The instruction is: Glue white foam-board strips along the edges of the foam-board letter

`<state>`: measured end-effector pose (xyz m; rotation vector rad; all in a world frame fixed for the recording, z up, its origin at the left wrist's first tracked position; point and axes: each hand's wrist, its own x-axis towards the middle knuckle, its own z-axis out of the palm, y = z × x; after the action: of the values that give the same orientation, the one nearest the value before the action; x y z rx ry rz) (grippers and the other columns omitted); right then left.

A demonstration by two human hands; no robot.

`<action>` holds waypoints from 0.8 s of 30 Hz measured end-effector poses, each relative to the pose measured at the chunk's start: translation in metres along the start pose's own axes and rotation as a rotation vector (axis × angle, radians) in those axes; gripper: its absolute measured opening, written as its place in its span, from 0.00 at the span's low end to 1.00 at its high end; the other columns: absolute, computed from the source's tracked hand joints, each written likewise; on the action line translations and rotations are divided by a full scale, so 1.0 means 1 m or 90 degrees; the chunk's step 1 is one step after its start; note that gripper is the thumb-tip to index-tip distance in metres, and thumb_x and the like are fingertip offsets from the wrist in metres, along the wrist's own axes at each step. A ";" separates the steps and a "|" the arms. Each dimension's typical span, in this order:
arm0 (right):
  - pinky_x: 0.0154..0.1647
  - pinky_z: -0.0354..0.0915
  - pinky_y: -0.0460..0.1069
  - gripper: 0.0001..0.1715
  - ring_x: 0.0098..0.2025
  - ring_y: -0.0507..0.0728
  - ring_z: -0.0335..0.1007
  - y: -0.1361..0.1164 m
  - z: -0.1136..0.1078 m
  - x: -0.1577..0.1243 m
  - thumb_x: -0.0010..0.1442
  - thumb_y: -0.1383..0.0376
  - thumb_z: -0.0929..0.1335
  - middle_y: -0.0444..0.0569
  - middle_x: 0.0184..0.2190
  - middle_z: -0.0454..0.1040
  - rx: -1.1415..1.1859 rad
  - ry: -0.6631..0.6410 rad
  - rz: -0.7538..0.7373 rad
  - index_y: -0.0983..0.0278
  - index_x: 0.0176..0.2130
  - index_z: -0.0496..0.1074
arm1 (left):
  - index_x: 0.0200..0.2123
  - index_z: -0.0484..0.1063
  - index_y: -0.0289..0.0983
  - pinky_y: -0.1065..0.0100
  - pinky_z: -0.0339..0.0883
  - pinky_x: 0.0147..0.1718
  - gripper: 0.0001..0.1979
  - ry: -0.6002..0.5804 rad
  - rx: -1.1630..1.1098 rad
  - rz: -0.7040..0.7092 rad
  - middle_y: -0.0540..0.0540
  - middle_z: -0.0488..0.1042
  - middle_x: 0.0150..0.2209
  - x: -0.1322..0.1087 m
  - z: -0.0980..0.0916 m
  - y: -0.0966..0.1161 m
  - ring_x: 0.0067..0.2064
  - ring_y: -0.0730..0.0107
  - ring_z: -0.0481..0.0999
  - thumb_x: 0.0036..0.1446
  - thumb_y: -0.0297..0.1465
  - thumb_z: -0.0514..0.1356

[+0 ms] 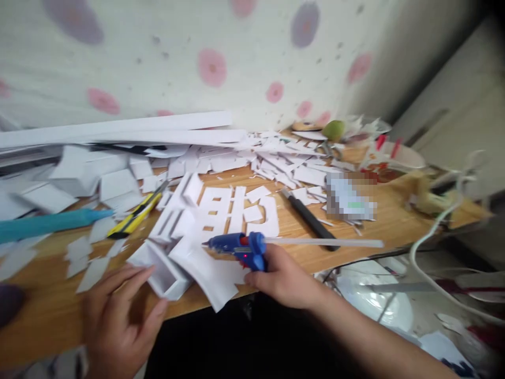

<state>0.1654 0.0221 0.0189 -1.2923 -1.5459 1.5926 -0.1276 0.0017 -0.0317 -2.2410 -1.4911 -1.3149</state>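
My right hand (282,279) is closed round a blue hot-glue gun (236,246). Its nozzle points left over white foam-board pieces, and a clear glue stick (323,242) juts out of its back to the right. My left hand (118,310) rests with spread fingers against a white foam-board box-shaped piece (163,271) at the wooden table's (47,305) near edge. White cut-out letter shapes (221,210) lie flat just beyond the gun.
A yellow-black utility knife (136,215) and a teal tube (47,223) lie at left, a black knife (311,220) right of the cut-outs. White offcuts and long strips (118,129) cover the back. A white cable (434,231) hangs off the right end. A green fruit (333,129) sits far back.
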 end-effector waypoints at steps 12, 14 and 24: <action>0.44 0.67 0.54 0.14 0.41 0.60 0.72 0.015 -0.010 -0.001 0.55 0.64 0.67 0.51 0.40 0.76 -0.041 -0.044 -0.011 0.65 0.43 0.71 | 0.54 0.66 0.40 0.37 0.63 0.55 0.28 -0.048 0.128 0.061 0.35 0.64 0.52 -0.001 -0.003 0.010 0.58 0.37 0.65 0.48 0.33 0.66; 0.43 0.68 0.53 0.13 0.40 0.59 0.72 0.016 -0.013 -0.002 0.57 0.62 0.67 0.49 0.38 0.76 -0.053 -0.057 -0.042 0.63 0.43 0.72 | 0.53 0.67 0.41 0.37 0.64 0.54 0.28 -0.040 0.136 0.059 0.36 0.65 0.51 -0.002 -0.002 0.010 0.57 0.38 0.66 0.47 0.33 0.65; 0.42 0.69 0.52 0.15 0.40 0.59 0.74 0.020 -0.015 0.002 0.60 0.63 0.66 0.48 0.41 0.77 -0.102 -0.066 -0.112 0.60 0.48 0.73 | 0.50 0.67 0.38 0.39 0.68 0.50 0.24 -0.046 0.164 0.095 0.36 0.65 0.47 0.009 0.001 0.025 0.55 0.38 0.68 0.47 0.29 0.66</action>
<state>0.1821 0.0265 0.0013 -1.1345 -1.8299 1.4697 -0.1059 -0.0043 -0.0178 -2.2025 -1.3949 -0.9495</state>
